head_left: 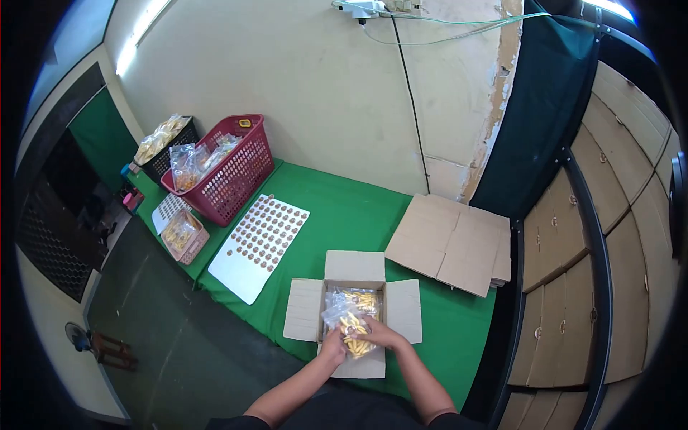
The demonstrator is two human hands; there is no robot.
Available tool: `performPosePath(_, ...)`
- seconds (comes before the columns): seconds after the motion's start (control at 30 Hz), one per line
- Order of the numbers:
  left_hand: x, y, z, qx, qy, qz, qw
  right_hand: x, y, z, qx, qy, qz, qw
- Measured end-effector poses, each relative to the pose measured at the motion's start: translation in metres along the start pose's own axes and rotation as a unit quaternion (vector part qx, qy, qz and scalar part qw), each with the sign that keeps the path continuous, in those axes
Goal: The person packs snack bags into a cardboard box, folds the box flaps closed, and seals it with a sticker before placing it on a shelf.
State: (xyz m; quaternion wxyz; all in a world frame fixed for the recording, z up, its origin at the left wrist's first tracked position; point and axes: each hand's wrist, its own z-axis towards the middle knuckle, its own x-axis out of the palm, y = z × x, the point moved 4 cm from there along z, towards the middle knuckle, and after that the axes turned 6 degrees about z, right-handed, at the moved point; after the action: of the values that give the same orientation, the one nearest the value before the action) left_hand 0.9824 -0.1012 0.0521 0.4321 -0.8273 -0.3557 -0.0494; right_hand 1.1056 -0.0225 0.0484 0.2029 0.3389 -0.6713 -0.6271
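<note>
An open cardboard box stands with its flaps spread at the front of the green table. Inside it lie clear plastic bags of yellow pieces. Over the box's near side, a clear bag of yellow pieces is held between both hands. My left hand closes on the bag's left side, and my right hand closes on its right side. The bag's upper part looks crumpled and partly overlaps the bags in the box.
Flattened cardboard is stacked at the right. A white sheet of round stickers lies left of the box. Behind it are a red basket, a black basket and a small pink basket, all holding bags.
</note>
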Motion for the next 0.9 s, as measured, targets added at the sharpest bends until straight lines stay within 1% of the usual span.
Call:
performPosePath(0.03, -0.006, 0.004, 0.0, -0.02, 0.008, -0.068, 0.997, -0.012, 0.041, -0.004, 0.176, 0.059, 0.164, 0.969)
performPosePath(0.07, -0.01, 0.007, -0.001, -0.039, 0.016, -0.136, 0.99, -0.017, 0.04, 0.005, 0.176, 0.063, 0.165, 0.969)
performPosePath(0.1, -0.008, 0.001, -0.014, -0.075, -0.064, -0.116, 0.988, -0.028, 0.035, 0.018, 0.123, -0.008, 0.101, 0.987)
performPosePath(0.13, -0.013, 0.004, -0.012, -0.074, -0.068, -0.117, 0.988, -0.035, 0.028, 0.029, 0.069, -0.079, 0.037, 0.994)
performPosePath(0.17, -0.017, 0.01, -0.007, -0.099, -0.056, -0.131, 0.985, -0.033, 0.015, 0.039, 0.069, -0.076, 0.037, 0.994)
performPosePath(0.2, -0.019, 0.015, -0.004, -0.124, -0.043, -0.146, 0.981, -0.031, 0.01, 0.05, -0.022, -0.088, -0.138, 0.986)
performPosePath(0.23, -0.017, 0.014, -0.002, -0.122, -0.043, -0.148, 0.98, -0.027, 0.016, 0.055, -0.115, -0.099, -0.308, 0.939)
performPosePath(0.27, -0.013, 0.013, 0.002, -0.135, -0.038, -0.168, 0.976, -0.026, 0.013, 0.058, -0.117, -0.097, -0.309, 0.939)
performPosePath(0.33, 0.001, 0.005, 0.006, -0.145, -0.031, -0.188, 0.971, -0.023, 0.013, 0.065, -0.085, -0.058, -0.413, 0.905)
performPosePath(0.4, 0.01, 0.001, 0.009, -0.166, -0.071, -0.191, 0.965, -0.021, 0.006, 0.073, -0.101, -0.068, -0.43, 0.895)
performPosePath(0.47, 0.006, 0.006, 0.026, -0.162, -0.064, -0.19, 0.966, -0.023, -0.002, 0.079, -0.115, -0.076, -0.447, 0.884)
performPosePath(0.53, 0.016, 0.001, 0.026, -0.159, -0.056, -0.189, 0.967, -0.029, 0.001, 0.082, -0.034, -0.019, -0.392, 0.919)
performPosePath(0.6, 0.021, -0.005, 0.021, -0.154, -0.077, -0.138, 0.975, -0.033, 0.01, 0.079, -0.031, -0.024, -0.377, 0.926)
performPosePath(0.63, 0.013, 0.005, 0.034, -0.154, -0.076, -0.139, 0.975, -0.034, 0.014, 0.077, -0.026, -0.029, -0.359, 0.933)
performPosePath(0.67, -0.001, 0.023, 0.058, -0.147, -0.053, -0.173, 0.972, -0.036, 0.02, 0.075, -0.027, -0.029, -0.36, 0.932)
performPosePath(0.7, 0.0, 0.025, 0.063, -0.139, -0.029, -0.208, 0.968, -0.038, 0.025, 0.074, -0.012, -0.043, -0.359, 0.932)
performPosePath(0.73, -0.001, 0.028, 0.067, -0.14, -0.028, -0.209, 0.967, -0.04, 0.027, 0.074, 0.003, -0.058, -0.358, 0.932)
performPosePath(0.77, -0.005, 0.032, 0.071, -0.142, -0.056, -0.204, 0.967, -0.04, 0.028, 0.074, 0.004, -0.058, -0.361, 0.931)
performPosePath(0.8, -0.004, 0.031, 0.068, -0.144, -0.084, -0.198, 0.966, -0.041, 0.027, 0.073, -0.001, -0.067, -0.346, 0.936)
performPosePath(0.87, 0.007, 0.024, 0.051, -0.155, -0.076, -0.206, 0.963, -0.044, 0.026, 0.073, -0.005, -0.078, -0.333, 0.94)
performPosePath(0.9, 0.011, 0.02, 0.044, -0.165, -0.07, -0.213, 0.96, -0.045, 0.025, 0.074, 0.014, -0.084, -0.311, 0.947)
